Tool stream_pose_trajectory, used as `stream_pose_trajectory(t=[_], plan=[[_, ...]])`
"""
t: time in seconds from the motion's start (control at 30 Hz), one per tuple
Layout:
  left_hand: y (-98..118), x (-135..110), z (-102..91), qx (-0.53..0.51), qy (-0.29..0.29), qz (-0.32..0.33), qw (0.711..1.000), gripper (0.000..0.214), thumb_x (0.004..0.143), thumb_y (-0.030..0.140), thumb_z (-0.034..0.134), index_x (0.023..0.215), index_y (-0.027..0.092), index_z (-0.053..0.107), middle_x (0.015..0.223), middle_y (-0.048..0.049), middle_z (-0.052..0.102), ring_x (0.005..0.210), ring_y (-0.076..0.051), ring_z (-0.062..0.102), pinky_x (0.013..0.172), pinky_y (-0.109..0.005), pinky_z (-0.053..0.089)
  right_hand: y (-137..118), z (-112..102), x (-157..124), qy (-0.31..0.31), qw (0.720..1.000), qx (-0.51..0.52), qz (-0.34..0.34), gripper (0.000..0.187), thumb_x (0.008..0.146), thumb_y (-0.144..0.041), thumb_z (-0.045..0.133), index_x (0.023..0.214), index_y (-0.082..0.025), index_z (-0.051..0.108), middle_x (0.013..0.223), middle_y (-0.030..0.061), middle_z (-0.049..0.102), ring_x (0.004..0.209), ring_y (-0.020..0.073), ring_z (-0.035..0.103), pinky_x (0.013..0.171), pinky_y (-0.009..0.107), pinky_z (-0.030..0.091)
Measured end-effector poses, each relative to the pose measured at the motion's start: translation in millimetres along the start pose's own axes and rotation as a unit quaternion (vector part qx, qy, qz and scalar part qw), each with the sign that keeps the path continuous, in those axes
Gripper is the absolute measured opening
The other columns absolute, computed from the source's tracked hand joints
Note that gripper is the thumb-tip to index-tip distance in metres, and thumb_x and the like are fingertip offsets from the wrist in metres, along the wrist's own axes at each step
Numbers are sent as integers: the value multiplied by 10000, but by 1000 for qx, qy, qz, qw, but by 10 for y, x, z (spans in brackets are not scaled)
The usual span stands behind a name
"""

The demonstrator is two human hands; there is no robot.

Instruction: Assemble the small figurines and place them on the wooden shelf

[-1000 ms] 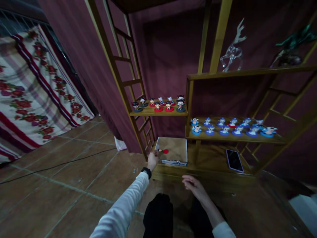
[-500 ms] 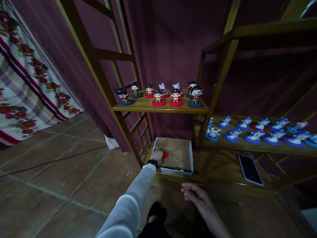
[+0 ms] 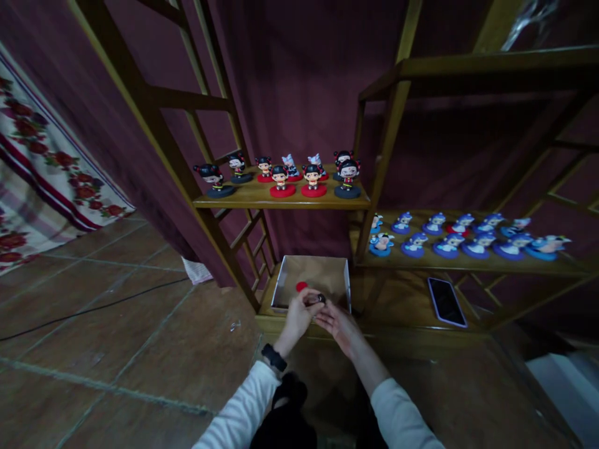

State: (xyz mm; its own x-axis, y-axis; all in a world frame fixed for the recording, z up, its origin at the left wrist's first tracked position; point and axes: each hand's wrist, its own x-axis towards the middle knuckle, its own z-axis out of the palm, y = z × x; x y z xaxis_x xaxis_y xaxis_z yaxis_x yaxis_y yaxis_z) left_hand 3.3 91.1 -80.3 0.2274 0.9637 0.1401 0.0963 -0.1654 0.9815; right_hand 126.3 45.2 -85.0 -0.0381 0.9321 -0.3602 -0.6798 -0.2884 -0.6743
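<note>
Head view showed us the left hand (image 3: pixel 298 317) pinching a small dark piece (image 3: pixel 321 298) at its fingertips, above the near side of a shallow box (image 3: pixel 327 274). The right hand (image 3: pixel 341 327) came up close against it, fingers loosely bent; we could not tell whether they gripped too. We saw a red disc (image 3: pixel 302 286) in the box, just beyond the left hand and nearer to it than to the right. The disc looked flat and round, the box brown, matte cardboard; the piece seemed rounded, its long axis too small to read.
</note>
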Motion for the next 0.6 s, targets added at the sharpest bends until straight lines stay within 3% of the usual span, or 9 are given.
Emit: stream_pose_trajectory(t=[0.07,0.13,0.2,0.23,0.3,0.4,0.5,0.53,0.6], plan=[[95,-108,46,170,-34,58,983,197,710,155,596,902,188,566,872,-32,607,844,-161,569,781,-303,443,20,-25,9,8,1000,-8,12,350,648,-460,687,844,-174,638,761,48,675,679,148,622,716,321,498],[171,-165,67,317,-67,107,940,198,731,115,547,913,192,557,944,-49,581,942,-186,535,855,-342,409,27,-56,18,16,998,-41,33,380,667,-494,659,865,-171,631,706,42,664,623,143,615,656,314,505],[222,-181,77,387,-104,120,908,227,727,84,529,928,187,552,988,-69,559,998,-208,506,898,-368,378,24,-85,20,11,996,-69,51,396,686,-515,632,869,-164,626,675,41,657,599,145,614,614,308,508],[237,-176,76,387,-121,114,907,240,719,72,529,930,185,557,1000,-76,553,1008,-214,499,907,-370,371,18,-97,18,-2,996,-75,54,386,693,-508,629,865,-162,624,679,42,659,606,145,618,609,303,510],[257,-139,51,325,-146,82,931,264,698,60,548,929,185,580,1009,-83,550,1004,-216,498,906,-356,369,2,-112,7,-36,995,-75,52,330,697,-455,649,847,-162,624,704,40,667,630,141,627,619,293,515],[278,-2,-80,119,-204,-15,972,412,620,52,646,1006,187,598,988,-75,572,947,-204,529,874,-339,391,-30,-116,-15,-77,992,-77,68,234,692,-335,675,835,-157,627,720,38,678,645,147,643,666,312,527],[265,265,-289,-97,-276,-144,945,585,562,50,714,1112,177,564,961,-76,609,901,-193,572,840,-340,412,-66,-109,-22,-73,994,-42,66,148,693,-229,653,813,-148,624,769,49,695,699,150,659,749,316,522],[238,379,-350,-133,-264,-171,940,543,578,61,711,1093,163,575,942,-81,621,899,-193,578,837,-339,414,-82,-109,-19,-68,996,-22,61,128,698,-207,635,810,-147,621,803,57,700,727,147,662,772,306,516],[132,609,-430,-136,-150,-180,963,371,614,69,685,972,140,621,850,-73,641,870,-184,581,828,-319,415,-122,-114,-9,-58,997,13,59,113,713,-182,596,818,-146,616,871,75,703,767,141,664,797,289,504]])
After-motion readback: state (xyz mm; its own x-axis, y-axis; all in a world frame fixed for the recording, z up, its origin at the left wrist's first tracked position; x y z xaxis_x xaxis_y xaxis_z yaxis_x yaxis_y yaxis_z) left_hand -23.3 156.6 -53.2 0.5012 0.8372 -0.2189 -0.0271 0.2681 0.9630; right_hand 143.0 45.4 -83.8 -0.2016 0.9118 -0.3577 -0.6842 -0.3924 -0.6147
